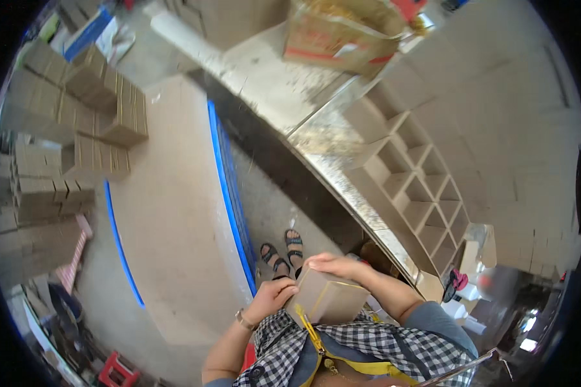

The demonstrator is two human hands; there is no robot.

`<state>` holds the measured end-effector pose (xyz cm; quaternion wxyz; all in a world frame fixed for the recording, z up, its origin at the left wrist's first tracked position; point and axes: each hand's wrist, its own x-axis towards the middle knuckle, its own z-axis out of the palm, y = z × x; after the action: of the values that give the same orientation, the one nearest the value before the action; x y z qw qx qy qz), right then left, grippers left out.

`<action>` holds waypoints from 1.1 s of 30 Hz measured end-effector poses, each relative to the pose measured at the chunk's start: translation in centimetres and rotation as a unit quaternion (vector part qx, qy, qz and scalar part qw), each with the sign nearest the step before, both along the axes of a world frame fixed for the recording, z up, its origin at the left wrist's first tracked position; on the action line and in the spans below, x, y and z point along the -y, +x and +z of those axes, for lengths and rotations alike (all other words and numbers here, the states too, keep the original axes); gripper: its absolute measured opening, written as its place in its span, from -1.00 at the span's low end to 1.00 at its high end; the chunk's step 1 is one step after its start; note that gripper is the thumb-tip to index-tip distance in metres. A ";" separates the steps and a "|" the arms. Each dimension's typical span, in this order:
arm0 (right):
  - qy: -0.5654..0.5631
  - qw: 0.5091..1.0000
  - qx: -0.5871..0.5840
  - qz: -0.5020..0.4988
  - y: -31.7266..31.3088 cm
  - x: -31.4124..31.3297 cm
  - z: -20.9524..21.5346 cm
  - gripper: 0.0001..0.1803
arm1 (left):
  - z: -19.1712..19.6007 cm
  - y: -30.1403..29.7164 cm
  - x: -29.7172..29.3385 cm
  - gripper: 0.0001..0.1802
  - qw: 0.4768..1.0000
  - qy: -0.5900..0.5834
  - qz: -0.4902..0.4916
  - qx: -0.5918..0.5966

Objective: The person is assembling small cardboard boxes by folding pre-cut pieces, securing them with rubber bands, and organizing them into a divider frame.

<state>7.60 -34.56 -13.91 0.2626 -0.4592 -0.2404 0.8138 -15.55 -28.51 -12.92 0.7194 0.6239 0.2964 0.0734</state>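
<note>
A small grey-brown cardboard box [345,300] with pale yellow edges sits close against my body, above the checked apron [284,348]. On its left side my left hand [274,298] is closed, fingers bent along the box's edge. My right hand [334,265] grips the far top edge, its thumb and fingers near the corner. The undersides of the fingers are hidden by the box. A yellow zipper pull [308,332] hangs in front of the near side of the box.
To the left stands a long brown-topped table [168,213] with blue edging. Cardboard box stacks [103,109] rise beyond it. At right are a worn workbench [271,90], a compartmented shelf [413,174] and an open carton [342,39]. A red stool [117,371] is at lower left.
</note>
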 end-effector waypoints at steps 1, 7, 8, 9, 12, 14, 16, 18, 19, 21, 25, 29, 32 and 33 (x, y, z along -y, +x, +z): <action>0.026 0.999 0.043 -0.013 -0.9 0.5 0.5 -0.46 | 1.4 -0.3 0.1 -0.84 0.999 0.031 0.014 -0.020; 0.221 0.958 0.171 0.057 -2.0 -0.9 5.8 -0.19 | 4.7 0.6 -2.3 -0.79 0.966 0.221 -0.044 -0.127; 0.266 0.941 0.199 0.063 -2.0 -1.2 6.0 -0.20 | 3.3 0.8 -3.0 -0.79 0.956 0.263 -0.025 -0.126; 0.308 0.921 0.229 0.069 -2.2 -1.5 6.5 -0.20 | 1.2 0.6 -3.8 -0.78 0.949 0.276 -0.019 -0.149; 0.355 0.889 0.256 0.133 -1.8 -3.3 10.8 -0.29 | -4.0 0.0 -4.1 -0.73 0.941 0.288 0.027 -0.173; 0.313 0.907 0.246 0.136 -0.8 -4.1 14.0 -0.39 | -4.2 1.3 -4.1 -0.73 0.937 0.312 0.079 -0.135; 0.266 0.955 0.119 0.051 0.8 -3.5 14.7 -0.46 | -5.0 2.2 -5.5 -0.73 0.919 0.331 0.151 -0.152; 0.292 0.955 0.057 -0.013 3.8 -3.4 15.2 -0.43 | -5.9 1.7 -7.8 -0.71 0.914 0.258 0.241 -0.199; 0.321 0.944 0.070 -0.030 5.4 -3.8 15.6 -0.42 | -6.6 1.2 -9.6 -0.70 0.893 0.274 0.269 -0.237; 0.326 0.937 0.069 -0.109 6.5 -4.0 17.2 -0.44 | -6.5 -1.5 -13.7 -0.71 0.872 0.148 0.405 -0.231; 0.221 0.927 0.158 -0.259 7.3 -6.5 16.1 -0.57 | 7.5 3.0 -13.5 -0.80 0.897 0.332 0.291 -0.031; 0.280 0.891 0.233 -0.270 7.2 -10.6 12.7 -0.63 | 15.1 7.5 -9.6 -0.73 0.879 0.468 0.089 0.024; 0.242 0.910 0.158 -0.297 7.6 -12.6 13.4 -0.63 | 15.0 7.4 -11.0 -0.71 0.877 0.472 0.076 0.054; 0.225 0.916 0.142 -0.302 7.8 -12.9 13.5 -0.63 | 15.0 7.8 -11.4 -0.71 0.874 0.476 0.077 0.059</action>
<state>15.41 -21.68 -0.43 0.5551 -0.5495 -0.3022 0.5465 -7.80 -17.15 2.10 0.3438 0.8607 0.2297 0.2970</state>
